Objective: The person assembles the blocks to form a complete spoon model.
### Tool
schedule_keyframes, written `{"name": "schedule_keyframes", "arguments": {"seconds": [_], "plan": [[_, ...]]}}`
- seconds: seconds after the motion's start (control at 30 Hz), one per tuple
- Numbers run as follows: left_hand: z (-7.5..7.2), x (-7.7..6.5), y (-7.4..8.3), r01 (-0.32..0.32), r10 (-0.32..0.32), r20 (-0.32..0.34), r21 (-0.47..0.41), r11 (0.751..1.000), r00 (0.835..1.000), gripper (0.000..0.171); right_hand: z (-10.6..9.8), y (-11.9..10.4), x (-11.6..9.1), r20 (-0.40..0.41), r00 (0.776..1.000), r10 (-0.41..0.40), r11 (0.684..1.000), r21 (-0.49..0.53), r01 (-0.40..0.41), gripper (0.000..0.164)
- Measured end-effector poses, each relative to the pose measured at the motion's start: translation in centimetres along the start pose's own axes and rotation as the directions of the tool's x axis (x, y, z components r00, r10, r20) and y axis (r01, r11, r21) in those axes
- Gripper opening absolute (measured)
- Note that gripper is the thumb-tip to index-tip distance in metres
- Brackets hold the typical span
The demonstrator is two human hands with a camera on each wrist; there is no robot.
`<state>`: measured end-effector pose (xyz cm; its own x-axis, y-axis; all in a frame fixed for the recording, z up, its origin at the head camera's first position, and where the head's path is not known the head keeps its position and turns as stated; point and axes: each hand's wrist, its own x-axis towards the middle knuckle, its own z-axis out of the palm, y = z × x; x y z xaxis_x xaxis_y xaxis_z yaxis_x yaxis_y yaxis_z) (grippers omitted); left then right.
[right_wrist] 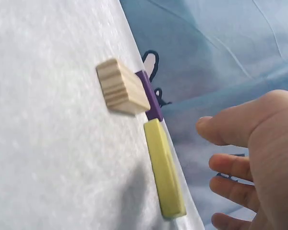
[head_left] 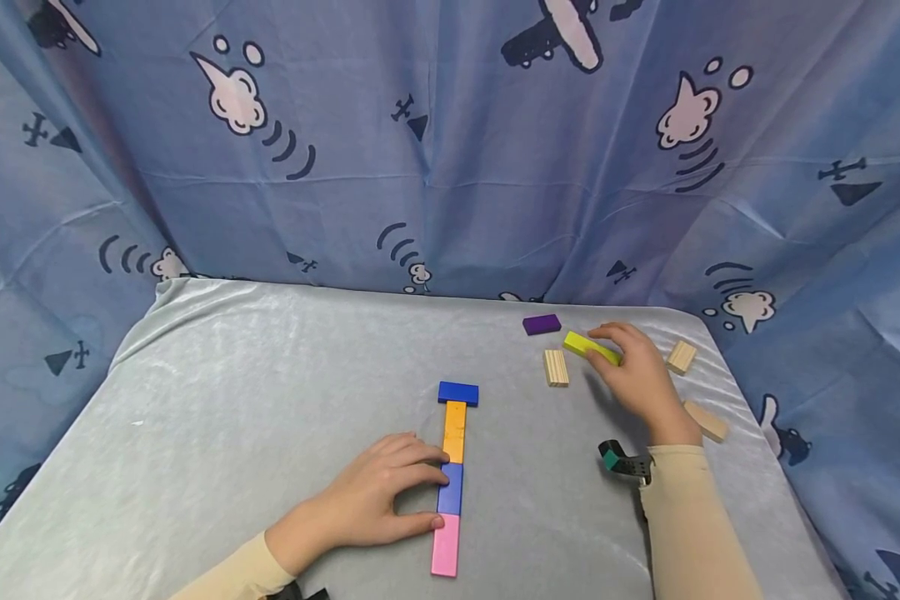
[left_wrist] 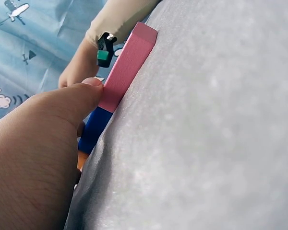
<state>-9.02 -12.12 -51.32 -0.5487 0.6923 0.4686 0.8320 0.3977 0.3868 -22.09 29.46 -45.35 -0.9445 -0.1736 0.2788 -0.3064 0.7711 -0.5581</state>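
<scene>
A row of flat blocks runs away from me: a pink block, a blue block and an orange block, with a darker blue block across its far end. From the left side, my left hand rests its fingertips along the row's edge. Its thumb meets the pink block near the blue one. My right hand hovers over a yellow block, thumb and fingers spread. In the right wrist view the yellow block lies apart from that hand's fingers.
Left of the yellow block are a purple block and a striped wooden block. Two plain wooden blocks, one farther back and one near the right wrist, lie rightward. A patterned blue curtain hangs behind the cloth-covered table.
</scene>
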Motion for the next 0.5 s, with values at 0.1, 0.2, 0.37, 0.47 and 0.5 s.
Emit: {"name": "schedule_keyframes", "arguments": {"seconds": [0.1, 0.2, 0.37, 0.47, 0.5], "plan": [[0.0, 0.0, 0.0, 0.004, -0.004, 0.0, -0.001, 1.0, 1.0, 0.037, 0.1, 0.5, 0.0, 0.006, 1.0, 0.011, 1.0, -0.01, -0.011, 0.034], [0.0, -0.1, 0.0, 0.004, -0.004, -0.001, -0.003, 1.0, 1.0, 0.037, 0.2, 1.0, 0.1, 0.019, 0.999, 0.037, 0.999, -0.026, -0.037, 0.035], [0.0, 0.0, -0.1, -0.003, 0.003, -0.007, -0.001, 1.0, 1.0, 0.037, 0.3, 1.4, -0.1, 0.052, 0.994, 0.1, 0.993, -0.063, -0.097, 0.036], [-0.1, 0.0, -0.1, -0.007, 0.007, -0.007, 0.0, 1.0, 1.0, 0.037, 0.4, 1.6, -0.2, 0.059, 0.991, 0.123, 0.99, -0.073, -0.119, 0.036], [-0.1, 0.0, -0.1, -0.008, 0.008, -0.007, 0.001, 1.0, 1.0, 0.037, 0.4, 1.6, -0.2, 0.061, 0.99, 0.129, 0.989, -0.075, -0.124, 0.036]]}}
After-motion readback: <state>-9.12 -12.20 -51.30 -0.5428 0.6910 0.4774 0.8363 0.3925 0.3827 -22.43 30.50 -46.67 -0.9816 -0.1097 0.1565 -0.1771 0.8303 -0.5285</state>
